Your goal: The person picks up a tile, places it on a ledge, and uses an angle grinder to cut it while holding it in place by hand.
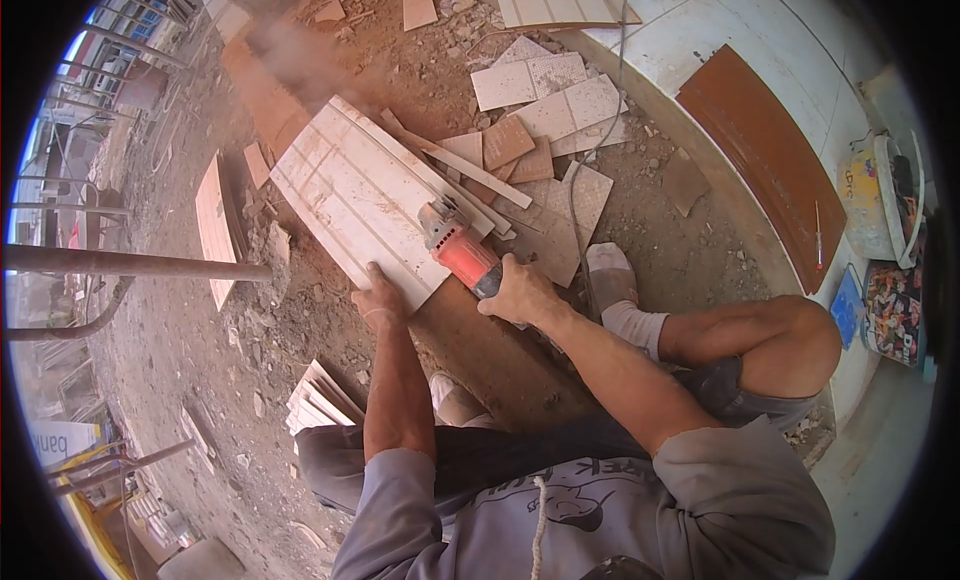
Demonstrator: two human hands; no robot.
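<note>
Outdoor site, daylight. Bare dirt ground (200,340), strewn with rubble and tile scraps. White tiled floor (740,20) along the right side, raised edge toward the dirt. Scaffold pipe (130,265) running level at left; railings and a street beyond, blurred.

Counts:
- 1 large white tile (350,195), ribbed back up, flat on the ground at frame centre, across a brown plank (480,350).
- 1 red angle grinder (462,252), at the tile's near right edge, disc end on the tile.
- 1 grinder cord (600,110), trailing up toward the tiled floor.
- 1 dust plume (295,55), just past the tile's far corner.
- 1 brown slab (765,150), flat on the tiled floor.
- 2 buckets at far right: pale bucket (870,195) and, just below it, patterned bucket (895,310); contents unclear.
- 1 stack of tiles (320,400) near the left knee; number in stack not readable.
- 1 tile on edge (215,230), left of the big tile.
- Offcuts (545,100) beyond the grinder: roughly ten pieces plus a few long strips, overlapping, exact count not possible.

Hands:
- Right hand (520,292): fingers wrapped tight around the grinder body.
- Left hand (378,302): fingers spread flat, pressing the tile's near edge, gripping nothing.
- Just beside each other, grinder between them.

Squatting; right shoe (610,275) just right of the grinder.
</note>
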